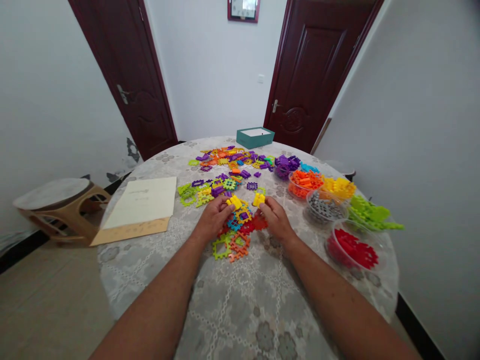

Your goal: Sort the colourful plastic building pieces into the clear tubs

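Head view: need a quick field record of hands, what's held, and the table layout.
left hand: pinches left yellow piece
right hand: pinches right yellow piece
between hands: joined multicoloured panel, flat on table
person's right: colour-sorted tubs, from purple tub out to red tub
far side: loose pile, teal box
person's left: paper sheets on the table
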### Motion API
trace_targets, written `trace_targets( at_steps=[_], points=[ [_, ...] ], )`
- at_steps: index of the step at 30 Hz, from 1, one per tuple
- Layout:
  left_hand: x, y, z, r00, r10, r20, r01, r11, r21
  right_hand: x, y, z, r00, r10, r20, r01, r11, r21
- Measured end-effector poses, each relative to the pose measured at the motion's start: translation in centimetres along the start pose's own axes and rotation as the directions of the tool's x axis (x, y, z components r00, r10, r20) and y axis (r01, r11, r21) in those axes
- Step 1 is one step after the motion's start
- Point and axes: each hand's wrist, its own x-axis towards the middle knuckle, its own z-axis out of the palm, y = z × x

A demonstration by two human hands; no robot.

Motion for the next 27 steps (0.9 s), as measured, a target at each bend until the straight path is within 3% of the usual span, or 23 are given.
trace_targets(
  at_steps=[4,8,14,19,22,27],
  points=[
    [-0.3,0.1,0.6,0.997,-0.039,0.073,0.035,0.998,0.061,-0.5,-0.5,1.4,0.998,-0.059,0.014,0.059,0.997,0.042],
    [-0.3,-0.1,1.0,0.995,-0.054,0.084,0.047,0.996,0.073,-1.0,-1.0,1.7,0.997,-0.083,0.011,0.083,0.995,-0.060],
    [-0.4,-0.1,1.1,0.984,-0.054,0.168,0.076,0.989,-0.128,-1.4,-1.2,2.3,0.943,-0.331,0.036,0.321,0.877,-0.358],
    [-0.5,0.0,1.4,0.976,-0.068,0.205,0.103,0.980,-0.169,-1.5,-0.9,2.7,0.908,-0.412,0.071,0.401,0.810,-0.427],
    [-0.4,0.3,1.4,0.982,-0.080,0.172,0.104,0.985,-0.139,-1.6,-1.3,2.6,0.923,-0.377,0.071,0.378,0.859,-0.345],
    [-0.2,1.0,0.7,0.984,-0.070,0.164,0.084,0.993,-0.080,-1.1,-2.1,2.1,0.992,-0.095,0.079,0.094,0.995,0.021]
  ],
)
